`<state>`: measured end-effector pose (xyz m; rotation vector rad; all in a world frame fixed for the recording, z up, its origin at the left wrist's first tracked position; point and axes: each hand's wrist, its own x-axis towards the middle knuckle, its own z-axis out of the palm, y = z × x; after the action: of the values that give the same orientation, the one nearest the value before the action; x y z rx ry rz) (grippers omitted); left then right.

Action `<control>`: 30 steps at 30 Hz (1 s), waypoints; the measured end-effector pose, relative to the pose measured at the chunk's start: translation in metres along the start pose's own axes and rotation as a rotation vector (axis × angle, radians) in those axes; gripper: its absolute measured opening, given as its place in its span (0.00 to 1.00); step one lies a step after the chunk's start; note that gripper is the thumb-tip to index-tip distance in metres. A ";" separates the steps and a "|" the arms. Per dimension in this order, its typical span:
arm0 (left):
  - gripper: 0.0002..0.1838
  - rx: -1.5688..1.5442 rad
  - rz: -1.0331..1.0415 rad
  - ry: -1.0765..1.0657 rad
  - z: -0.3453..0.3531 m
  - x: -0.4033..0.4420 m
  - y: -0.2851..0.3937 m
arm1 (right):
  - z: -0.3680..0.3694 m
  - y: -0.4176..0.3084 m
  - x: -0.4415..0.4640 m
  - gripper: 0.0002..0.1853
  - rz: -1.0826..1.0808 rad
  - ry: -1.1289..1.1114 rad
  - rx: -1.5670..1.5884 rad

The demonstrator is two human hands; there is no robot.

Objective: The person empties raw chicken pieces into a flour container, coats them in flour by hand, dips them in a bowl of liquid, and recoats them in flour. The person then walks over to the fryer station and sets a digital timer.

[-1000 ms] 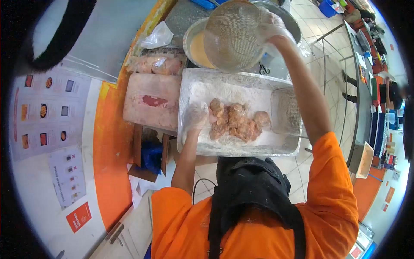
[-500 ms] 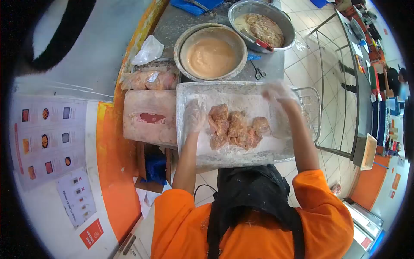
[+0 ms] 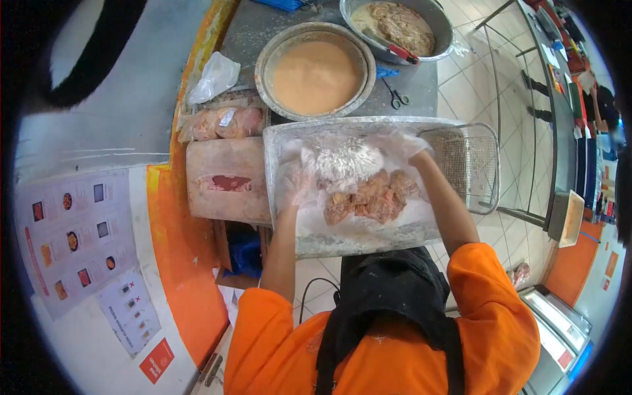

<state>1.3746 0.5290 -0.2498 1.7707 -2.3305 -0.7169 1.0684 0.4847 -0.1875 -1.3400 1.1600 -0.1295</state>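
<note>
Several battered-looking raw chicken pieces lie in a heap in a floured metal tray. A burst of white flour covers the far side of the heap. My left hand, in a clear plastic glove, is inside the tray's left end, beside the flour; its fingers look apart. From the right, my right hand, gloved too, reaches over the flour behind the chicken, fingers stretched out and slightly blurred. Neither hand visibly grips a piece.
Behind the tray stand a bowl of orange-tinted batter and a basin of marinated meat. Scissors lie nearby. A wire basket sits at the tray's right end. Bagged chicken and a floury container are left.
My right hand has come down and leftward to the flour behind the chicken. Flour now covers the far pieces. My left hand stays at the tray's left end.
</note>
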 end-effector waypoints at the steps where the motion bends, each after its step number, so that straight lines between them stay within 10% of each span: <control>1: 0.14 0.220 0.066 0.092 0.030 -0.011 -0.017 | -0.004 -0.016 -0.011 0.22 0.129 -0.021 -0.426; 7: 0.18 -0.347 -0.345 -0.044 0.040 -0.011 0.030 | 0.047 -0.068 -0.028 0.24 0.387 0.037 -0.081; 12: 0.22 -0.131 -0.170 -0.198 0.008 -0.027 0.030 | 0.059 0.026 -0.010 0.23 0.033 0.045 -0.126; 16: 0.27 0.106 0.061 0.207 0.078 -0.014 -0.075 | 0.004 0.027 0.004 0.20 -0.104 0.091 -0.348; 18: 0.26 -1.077 -0.308 0.032 0.057 0.011 -0.052 | 0.000 0.066 0.053 0.19 0.215 0.062 0.334; 21: 0.19 -0.962 -0.333 0.205 0.066 0.038 -0.006 | 0.062 0.039 0.086 0.21 -0.081 0.153 -0.361; 25: 0.11 -0.025 -0.020 -0.255 0.017 0.034 0.025 | 0.066 -0.010 0.050 0.26 0.057 -0.073 -0.175; 30: 0.13 0.182 0.168 0.145 -0.001 -0.048 0.004 | 0.006 -0.049 -0.052 0.29 0.058 -0.114 0.073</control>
<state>1.3858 0.5745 -0.2388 1.6059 -2.4730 -0.3496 1.0732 0.5081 -0.1202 -1.2325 1.0871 -0.0527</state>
